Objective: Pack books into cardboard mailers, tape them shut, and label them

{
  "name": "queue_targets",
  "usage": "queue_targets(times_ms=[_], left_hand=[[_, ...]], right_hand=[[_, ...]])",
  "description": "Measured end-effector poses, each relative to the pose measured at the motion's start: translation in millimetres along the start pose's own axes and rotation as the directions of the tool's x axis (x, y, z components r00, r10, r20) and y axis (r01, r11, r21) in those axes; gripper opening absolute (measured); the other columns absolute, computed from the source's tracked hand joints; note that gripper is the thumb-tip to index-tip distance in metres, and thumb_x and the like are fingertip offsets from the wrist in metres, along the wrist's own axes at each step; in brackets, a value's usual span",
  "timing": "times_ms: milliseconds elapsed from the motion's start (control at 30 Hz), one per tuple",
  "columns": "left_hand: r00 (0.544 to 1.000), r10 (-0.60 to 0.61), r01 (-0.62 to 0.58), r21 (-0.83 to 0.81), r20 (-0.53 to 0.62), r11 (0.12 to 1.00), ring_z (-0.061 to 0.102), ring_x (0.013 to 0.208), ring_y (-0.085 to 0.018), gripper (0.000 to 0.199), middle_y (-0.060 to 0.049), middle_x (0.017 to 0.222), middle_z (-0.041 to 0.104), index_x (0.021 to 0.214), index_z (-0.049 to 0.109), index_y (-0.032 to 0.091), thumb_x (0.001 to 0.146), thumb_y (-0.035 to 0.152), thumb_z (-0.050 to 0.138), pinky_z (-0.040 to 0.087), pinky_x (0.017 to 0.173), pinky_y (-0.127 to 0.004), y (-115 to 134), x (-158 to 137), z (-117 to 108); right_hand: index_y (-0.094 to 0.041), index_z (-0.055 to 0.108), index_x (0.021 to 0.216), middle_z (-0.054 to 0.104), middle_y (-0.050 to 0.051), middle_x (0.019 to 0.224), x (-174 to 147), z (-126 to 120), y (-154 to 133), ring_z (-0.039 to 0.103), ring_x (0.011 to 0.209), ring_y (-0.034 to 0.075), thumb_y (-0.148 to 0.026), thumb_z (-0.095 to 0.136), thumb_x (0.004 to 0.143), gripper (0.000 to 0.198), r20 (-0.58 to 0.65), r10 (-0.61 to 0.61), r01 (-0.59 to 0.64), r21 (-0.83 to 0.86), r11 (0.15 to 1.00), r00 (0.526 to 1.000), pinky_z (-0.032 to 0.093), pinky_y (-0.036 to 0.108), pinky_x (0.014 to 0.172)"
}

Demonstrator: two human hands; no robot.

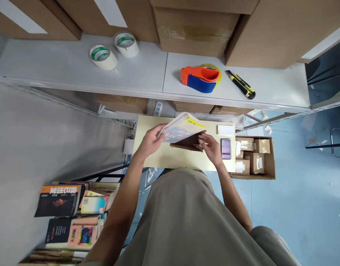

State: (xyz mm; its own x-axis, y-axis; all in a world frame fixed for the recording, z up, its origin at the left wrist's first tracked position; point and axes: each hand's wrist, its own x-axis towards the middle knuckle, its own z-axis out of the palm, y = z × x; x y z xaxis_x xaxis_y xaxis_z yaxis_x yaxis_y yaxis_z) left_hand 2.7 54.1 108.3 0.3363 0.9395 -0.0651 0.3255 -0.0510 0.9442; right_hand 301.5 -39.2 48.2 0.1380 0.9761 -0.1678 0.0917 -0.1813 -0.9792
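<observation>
In the head view my left hand grips a thick pale book by its left edge, thumb on the near side. The book has a light blue cover and a yellow strip, and it is tilted above a small brown cardboard box on the cream table. The box's dark inside shows, while the book hides its far part. My right hand has its fingers curled at the right edge of this box, pinching the cardboard.
Right of the box lie a phone and a white card-like item. A large carton holds several small boxes. On the shelf rest tape rolls, a tape dispenser and a utility knife. Books are stacked at left.
</observation>
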Motion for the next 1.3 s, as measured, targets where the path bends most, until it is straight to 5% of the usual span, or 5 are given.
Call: queue_targets(times_ms=[167, 300, 500, 767, 1300], left_hand=[[0.992, 0.006, -0.030, 0.183, 0.128, 0.983, 0.073, 0.123, -0.031, 0.042, -0.010, 0.132, 0.080, 0.133, 0.078, 0.020, 0.099, 0.039, 0.063, 0.056, 0.110, -0.037, 24.3, 10.0, 15.8], [0.971, -0.063, 0.007, 0.236, 0.233, 0.972, 0.071, 0.129, -0.033, 0.044, -0.006, 0.137, 0.078, 0.133, 0.079, 0.025, 0.091, 0.024, 0.063, 0.053, 0.115, -0.039, 26.4, 22.3, 35.4], [0.967, -0.076, -0.003, 0.309, 0.243, 0.951, 0.073, 0.121, -0.031, 0.047, -0.008, 0.133, 0.079, 0.133, 0.078, 0.021, 0.090, 0.019, 0.060, 0.054, 0.110, -0.037, 5.4, 41.0, 49.8], [0.953, -0.107, 0.033, 0.255, 0.284, 0.966, 0.073, 0.117, -0.031, 0.041, -0.009, 0.127, 0.081, 0.128, 0.079, 0.018, 0.090, 0.029, 0.067, 0.053, 0.111, -0.037, -11.6, 58.2, 61.3], [0.929, -0.155, 0.042, 0.320, 0.337, 0.947, 0.075, 0.109, -0.033, 0.042, -0.006, 0.114, 0.083, 0.119, 0.084, 0.026, 0.081, 0.016, 0.071, 0.054, 0.107, -0.038, -37.9, 70.0, 57.4]], right_hand=[[-0.027, 0.079, 0.121, 0.070, 0.015, 0.147, 8.0, -42.2, 31.4, 0.063, 0.140, 0.035, -0.051, 0.069, 0.101, 0.033, -0.061, -0.161, 0.119, -0.435, 0.892, 0.985, 0.057, 0.059, 0.115], [-0.025, 0.079, 0.121, 0.068, 0.017, 0.150, 17.9, -47.8, 58.7, 0.060, 0.142, 0.038, -0.039, 0.069, 0.100, 0.028, 0.003, -0.109, 0.092, -0.554, 0.827, 0.994, 0.048, 0.062, 0.124], [-0.026, 0.073, 0.132, 0.075, 0.014, 0.139, 26.2, -46.3, 70.4, 0.069, 0.128, 0.034, -0.038, 0.066, 0.100, 0.035, 0.014, -0.059, 0.057, -0.543, 0.838, 0.998, 0.060, 0.054, 0.109], [-0.025, 0.066, 0.121, 0.083, 0.010, 0.116, 27.2, -54.7, 72.1, 0.081, 0.095, 0.027, -0.027, 0.056, 0.098, 0.025, -0.040, 0.022, -0.039, -0.485, 0.874, 0.999, 0.065, 0.041, 0.083], [-0.026, 0.072, 0.118, 0.085, 0.007, 0.115, 21.1, -56.2, 73.1, 0.084, 0.096, 0.027, -0.026, 0.056, 0.101, 0.023, -0.084, 0.066, -0.101, -0.538, 0.837, 0.994, 0.067, 0.042, 0.087]])
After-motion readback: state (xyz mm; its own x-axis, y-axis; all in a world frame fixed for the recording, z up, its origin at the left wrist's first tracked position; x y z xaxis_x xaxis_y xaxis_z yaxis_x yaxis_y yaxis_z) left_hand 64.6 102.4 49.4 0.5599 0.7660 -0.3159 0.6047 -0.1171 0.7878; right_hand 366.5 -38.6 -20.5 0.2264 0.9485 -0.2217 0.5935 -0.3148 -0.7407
